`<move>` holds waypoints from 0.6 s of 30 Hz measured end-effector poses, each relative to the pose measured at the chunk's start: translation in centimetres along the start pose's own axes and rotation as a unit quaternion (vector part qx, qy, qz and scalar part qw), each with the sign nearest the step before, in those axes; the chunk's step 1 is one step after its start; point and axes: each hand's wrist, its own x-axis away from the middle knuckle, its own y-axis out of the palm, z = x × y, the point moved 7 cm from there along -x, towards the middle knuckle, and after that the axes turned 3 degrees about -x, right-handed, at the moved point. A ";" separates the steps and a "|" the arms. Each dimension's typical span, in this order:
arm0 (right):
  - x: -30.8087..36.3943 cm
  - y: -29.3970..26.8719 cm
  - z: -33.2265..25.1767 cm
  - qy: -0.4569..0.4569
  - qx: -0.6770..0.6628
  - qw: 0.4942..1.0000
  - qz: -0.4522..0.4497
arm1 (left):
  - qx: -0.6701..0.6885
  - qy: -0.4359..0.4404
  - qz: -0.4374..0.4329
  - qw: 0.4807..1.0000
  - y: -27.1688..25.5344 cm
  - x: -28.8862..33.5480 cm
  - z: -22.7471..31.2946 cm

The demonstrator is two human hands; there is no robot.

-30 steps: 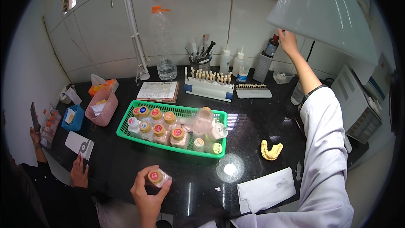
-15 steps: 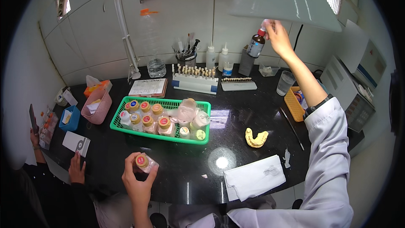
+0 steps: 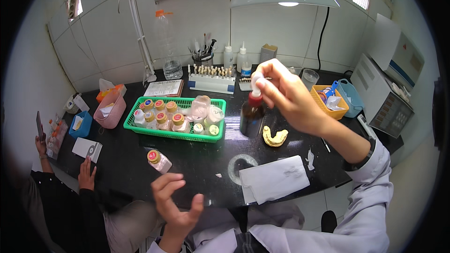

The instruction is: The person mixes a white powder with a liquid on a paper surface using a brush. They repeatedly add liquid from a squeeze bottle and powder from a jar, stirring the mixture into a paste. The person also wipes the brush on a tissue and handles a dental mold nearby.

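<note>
The right hand (image 3: 293, 98) has its grip closed, thumb and fingers pinching the pale translucent top (image 3: 257, 83) of a dark brown bottle with a red collar (image 3: 251, 121). The bottle is upright over the glossy black table (image 3: 206, 159), just left of a yellow horseshoe-shaped dental cast (image 3: 274, 137); whether its base touches the surface cannot be told. The left hand (image 3: 176, 206) is at the table's near edge, its grip wide and empty, fingers loosely curled and thumb apart. Just beyond its fingertips, a small clear jar of pinkish contents with a gold, red-labelled lid (image 3: 160, 161) is on the table. Behind the jar lies a green perforated plastic basket (image 3: 173, 136) of similar jars, and a folded white sheet (image 3: 274, 180) lies to the right.
</note>
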 end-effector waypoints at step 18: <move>12.0 11.2 -2.5 -0.033 -0.028 0.988 -0.149 | 0.251 -0.279 -0.237 0.896 4.2 9.4 1.6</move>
